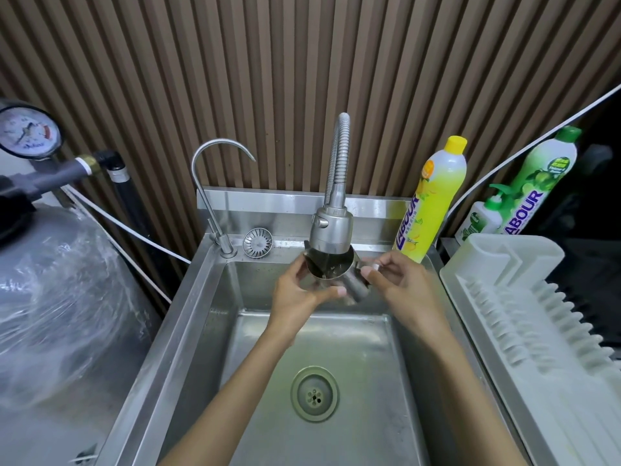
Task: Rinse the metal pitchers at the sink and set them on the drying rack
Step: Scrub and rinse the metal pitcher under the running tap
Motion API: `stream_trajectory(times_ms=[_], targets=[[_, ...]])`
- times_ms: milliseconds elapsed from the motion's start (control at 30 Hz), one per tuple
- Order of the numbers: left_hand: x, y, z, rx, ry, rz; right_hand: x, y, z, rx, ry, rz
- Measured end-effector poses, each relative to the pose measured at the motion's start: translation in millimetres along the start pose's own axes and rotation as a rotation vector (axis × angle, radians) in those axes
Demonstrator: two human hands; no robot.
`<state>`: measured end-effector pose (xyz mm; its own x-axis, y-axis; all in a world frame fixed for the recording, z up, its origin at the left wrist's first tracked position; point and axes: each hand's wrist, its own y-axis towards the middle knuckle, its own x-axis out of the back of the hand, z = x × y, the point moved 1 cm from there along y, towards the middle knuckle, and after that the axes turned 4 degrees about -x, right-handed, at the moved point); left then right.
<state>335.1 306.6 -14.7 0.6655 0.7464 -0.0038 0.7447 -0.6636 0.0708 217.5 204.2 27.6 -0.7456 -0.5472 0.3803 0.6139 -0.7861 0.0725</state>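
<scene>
A small metal pitcher (331,268) is held over the steel sink (198,331), right under the head of the flexible spray tap (331,230). Its open mouth faces up and towards me, and water runs into it. My left hand (299,294) grips the pitcher's body from the left and below, thumb across the front. My right hand (398,280) pinches the pitcher's handle on the right side. The white plastic drying rack (524,297) stands to the right of the sink with nothing on it.
A curved thin tap (210,183) and a loose strainer (257,242) sit on the sink's back ledge. Yellow (437,200) and green (537,183) detergent bottles stand at the back right. A wrapped tank (57,297) with a pressure gauge (28,131) fills the left. The drain (315,394) lies near me.
</scene>
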Motion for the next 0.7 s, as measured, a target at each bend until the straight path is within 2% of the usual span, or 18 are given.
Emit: stream_trajectory(times_ms=[100, 200, 300, 400, 500, 700], targets=[[0, 3, -4, -0.14, 0.033, -0.101, -8, 7, -16, -0.072, 0.3, 0.127], [5, 0, -12, -0.286, 0.225, -0.157, -21, 11, -32, -0.179, 0.533, 0.235], [13, -4, -13, -0.324, 0.387, -0.16, -32, 7, -38, -0.264, 0.709, 0.291], [20, -8, -12, -0.28, 0.507, -0.169, -35, 0, -39, -0.291, 0.679, 0.29], [21, -12, -10, -0.168, 0.527, -0.196, -30, -3, -35, -0.278, 0.52, 0.235], [12, -20, -2, 0.016, 0.29, -0.106, -6, 2, -22, -0.155, 0.201, 0.07]])
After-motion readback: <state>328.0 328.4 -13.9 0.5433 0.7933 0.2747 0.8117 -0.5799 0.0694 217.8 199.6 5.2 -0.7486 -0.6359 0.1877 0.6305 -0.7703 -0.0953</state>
